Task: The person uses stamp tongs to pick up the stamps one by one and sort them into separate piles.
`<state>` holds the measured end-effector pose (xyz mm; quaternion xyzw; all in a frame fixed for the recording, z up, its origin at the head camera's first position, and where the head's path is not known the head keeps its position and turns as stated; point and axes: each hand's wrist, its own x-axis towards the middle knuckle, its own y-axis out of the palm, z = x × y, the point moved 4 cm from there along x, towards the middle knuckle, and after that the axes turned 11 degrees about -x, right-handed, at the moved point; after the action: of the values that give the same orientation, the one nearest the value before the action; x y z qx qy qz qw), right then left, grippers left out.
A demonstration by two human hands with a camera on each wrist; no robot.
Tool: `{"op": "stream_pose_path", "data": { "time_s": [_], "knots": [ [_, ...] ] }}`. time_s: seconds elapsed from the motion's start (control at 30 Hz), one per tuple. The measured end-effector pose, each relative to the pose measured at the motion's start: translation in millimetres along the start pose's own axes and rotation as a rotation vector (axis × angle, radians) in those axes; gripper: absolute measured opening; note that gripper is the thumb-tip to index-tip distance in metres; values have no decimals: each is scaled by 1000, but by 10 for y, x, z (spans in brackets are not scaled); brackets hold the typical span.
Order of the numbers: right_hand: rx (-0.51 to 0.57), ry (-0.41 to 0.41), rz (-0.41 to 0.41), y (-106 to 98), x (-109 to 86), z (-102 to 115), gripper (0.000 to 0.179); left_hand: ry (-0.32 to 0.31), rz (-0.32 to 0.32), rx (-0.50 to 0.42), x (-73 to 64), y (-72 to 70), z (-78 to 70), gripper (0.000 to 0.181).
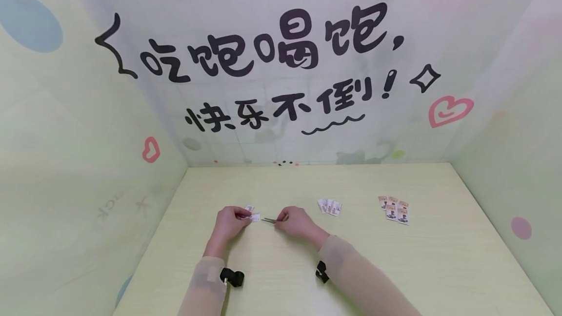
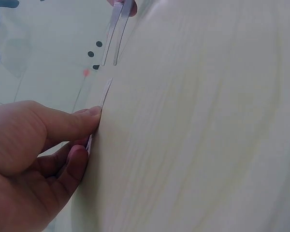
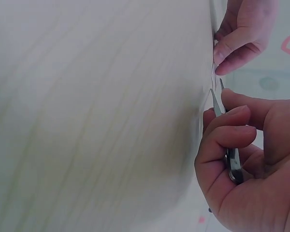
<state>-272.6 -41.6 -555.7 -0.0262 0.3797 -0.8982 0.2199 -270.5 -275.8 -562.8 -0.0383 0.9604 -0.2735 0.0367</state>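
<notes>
My left hand (image 1: 230,223) pinches a small white printed card (image 1: 256,217) between thumb and fingers, low over the table left of the middle. In the left wrist view the card (image 2: 106,94) shows nearly edge-on. Another small card (image 1: 249,207) lies just behind it. Facing it from the right, my right hand (image 1: 299,222) holds metal tweezers (image 1: 269,220) with curled fingers. The tips of the tweezers (image 2: 115,43) stand apart and point at the card, with a gap between. In the right wrist view the fingers wrap round the tweezers (image 3: 217,102).
A fanned group of small white cards (image 1: 329,207) lies right of the middle on the pale wooden table (image 1: 281,267). Farther right are several orange-and-white cards (image 1: 396,211), partly overlapping. Printed walls (image 1: 281,145) enclose the table at the back and sides.
</notes>
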Motion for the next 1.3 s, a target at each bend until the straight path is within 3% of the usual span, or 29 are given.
{"op": "stream_pose_path", "data": {
  "time_s": [1.03, 1.3],
  "knots": [
    [43, 21, 48, 169, 73, 116, 15, 11, -3, -15, 12, 1, 18, 9],
    [46, 24, -17, 191, 70, 158, 11, 6, -5, -14, 0, 0, 12, 9]
  ]
}}
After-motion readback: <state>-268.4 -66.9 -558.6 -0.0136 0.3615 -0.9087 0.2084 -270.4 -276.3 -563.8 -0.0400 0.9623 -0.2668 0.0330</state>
